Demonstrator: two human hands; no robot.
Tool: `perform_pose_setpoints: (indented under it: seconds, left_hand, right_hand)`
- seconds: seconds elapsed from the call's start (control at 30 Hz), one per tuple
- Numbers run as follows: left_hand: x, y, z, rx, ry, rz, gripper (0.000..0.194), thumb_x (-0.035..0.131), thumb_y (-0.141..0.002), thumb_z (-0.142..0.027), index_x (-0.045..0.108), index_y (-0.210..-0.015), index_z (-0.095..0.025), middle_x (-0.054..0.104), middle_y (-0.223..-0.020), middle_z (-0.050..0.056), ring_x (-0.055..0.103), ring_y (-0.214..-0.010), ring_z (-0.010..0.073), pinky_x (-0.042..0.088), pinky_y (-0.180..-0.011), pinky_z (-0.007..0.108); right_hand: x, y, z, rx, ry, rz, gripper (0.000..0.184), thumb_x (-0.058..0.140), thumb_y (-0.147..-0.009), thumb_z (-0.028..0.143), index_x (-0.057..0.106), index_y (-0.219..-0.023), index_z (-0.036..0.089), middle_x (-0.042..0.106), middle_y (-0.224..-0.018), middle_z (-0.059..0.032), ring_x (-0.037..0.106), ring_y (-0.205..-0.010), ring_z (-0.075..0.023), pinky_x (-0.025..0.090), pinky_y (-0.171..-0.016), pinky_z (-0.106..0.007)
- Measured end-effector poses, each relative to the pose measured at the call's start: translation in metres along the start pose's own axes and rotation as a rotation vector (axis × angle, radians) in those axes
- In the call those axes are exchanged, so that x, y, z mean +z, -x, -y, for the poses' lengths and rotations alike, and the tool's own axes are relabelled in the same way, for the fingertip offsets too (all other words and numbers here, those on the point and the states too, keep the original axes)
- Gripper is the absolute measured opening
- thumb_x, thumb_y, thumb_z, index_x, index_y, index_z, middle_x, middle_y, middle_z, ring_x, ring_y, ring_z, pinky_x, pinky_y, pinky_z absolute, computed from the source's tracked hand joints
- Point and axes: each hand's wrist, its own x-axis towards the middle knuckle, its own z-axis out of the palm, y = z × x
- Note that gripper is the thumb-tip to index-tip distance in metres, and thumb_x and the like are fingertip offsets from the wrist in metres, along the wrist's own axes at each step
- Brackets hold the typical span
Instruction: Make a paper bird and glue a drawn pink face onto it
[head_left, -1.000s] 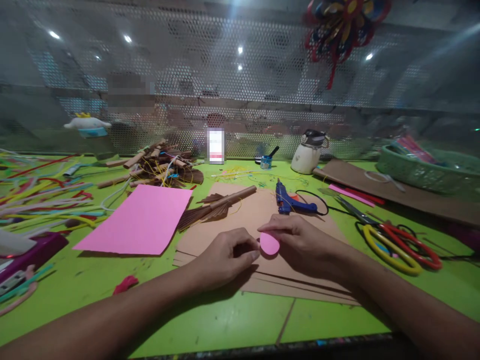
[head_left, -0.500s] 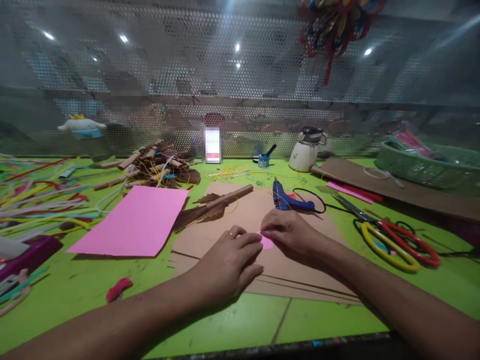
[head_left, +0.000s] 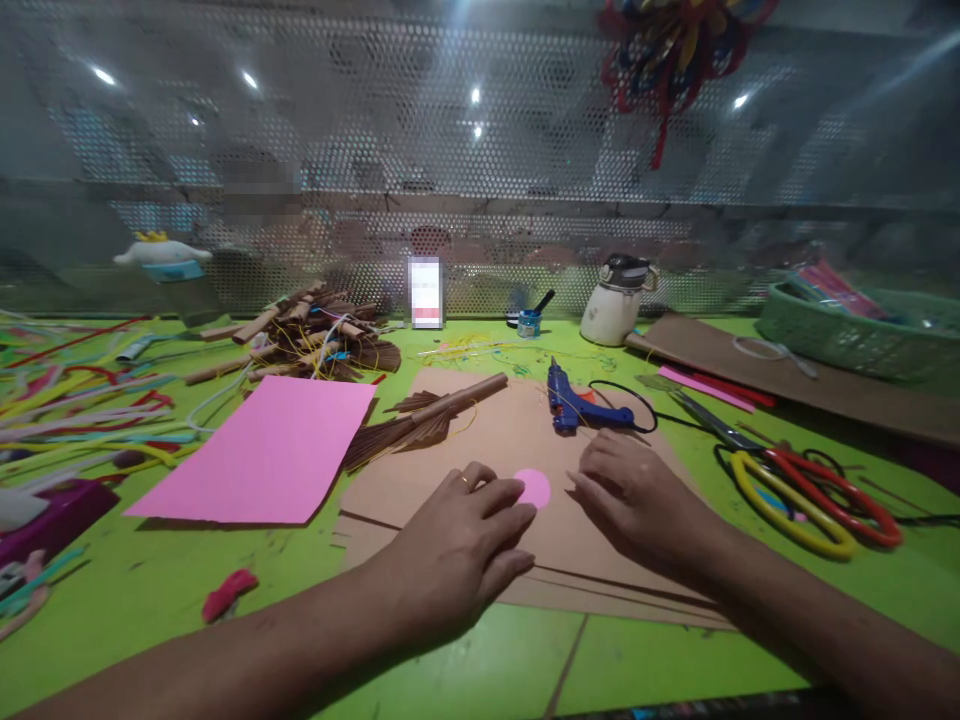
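Note:
A small pink paper disc lies flat on the brown cardboard sheet in front of me. My left hand rests palm down on the cardboard, fingers stretched out, its fingertips touching the disc's left edge. My right hand lies just right of the disc, fingers loosely spread, holding nothing. A blue glue gun lies on the cardboard just beyond my right hand.
A pink paper sheet lies left of the cardboard, with a small stick broom beside it. Scissors with yellow and red handles lie right. Pipe cleaners crowd the far left, a green basket the far right. A white jar stands behind.
My right hand has let go of the pink disc and drawn back to the right. The disc now lies flat and uncovered. My left hand has flattened beside it.

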Motion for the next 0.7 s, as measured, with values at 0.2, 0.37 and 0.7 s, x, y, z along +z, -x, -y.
perform_pose_setpoints:
  seconds: [0.2,0.37,0.7]
  left_hand:
    - [-0.002,0.000,0.001,-0.020,0.017,0.013,0.033,0.044,-0.097,-0.039,0.058,-0.121,-0.022,0.055,-0.130,0.007,0.044,-0.108,0.0266,0.039,-0.095,0.046]
    - [-0.005,-0.001,-0.001,-0.017,0.012,0.024,0.032,0.045,-0.097,-0.037,0.058,-0.121,-0.020,0.055,-0.131,0.007,0.045,-0.108,0.0266,0.040,-0.093,0.045]
    - [-0.006,0.001,-0.001,-0.041,0.018,0.011,0.031,0.046,-0.097,-0.038,0.059,-0.121,-0.023,0.055,-0.132,0.007,0.044,-0.112,0.0270,0.039,-0.095,0.046]
  right_hand:
    - [-0.013,0.001,-0.014,0.200,-0.117,-0.192,0.015,0.053,-0.089,0.016,0.067,-0.082,0.018,0.069,-0.085,-0.0063,0.060,-0.080,-0.0186,0.045,-0.071,-0.031]
    - [-0.019,0.002,-0.021,0.268,-0.130,-0.175,0.017,0.054,-0.088,0.019,0.071,-0.086,0.018,0.074,-0.085,-0.0044,0.066,-0.077,-0.0178,0.046,-0.071,-0.028]
    - [-0.020,0.001,-0.026,0.399,-0.093,-0.276,0.026,0.050,-0.090,0.024,0.071,-0.076,0.016,0.072,-0.075,-0.0060,0.062,-0.066,-0.0183,0.043,-0.062,-0.029]
